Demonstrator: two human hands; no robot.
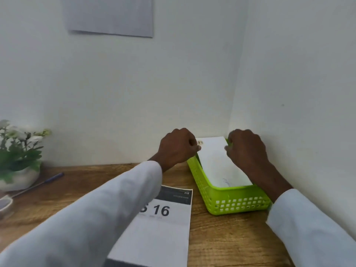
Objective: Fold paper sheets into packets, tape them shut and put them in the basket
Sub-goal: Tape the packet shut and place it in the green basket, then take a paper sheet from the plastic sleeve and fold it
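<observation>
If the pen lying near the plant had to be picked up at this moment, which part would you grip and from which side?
Probably the middle of the pen's barrel, pinched from above across its width. It lies flat on the wooden table, slanting from near left to far right, and its near end runs toward the tape roll while the plant pot crowds the far side, so above looks like the freest approach.

printed sheet (163, 224) on table: large "16" | dark header strip: "#16" | smaller print unreadable
</observation>
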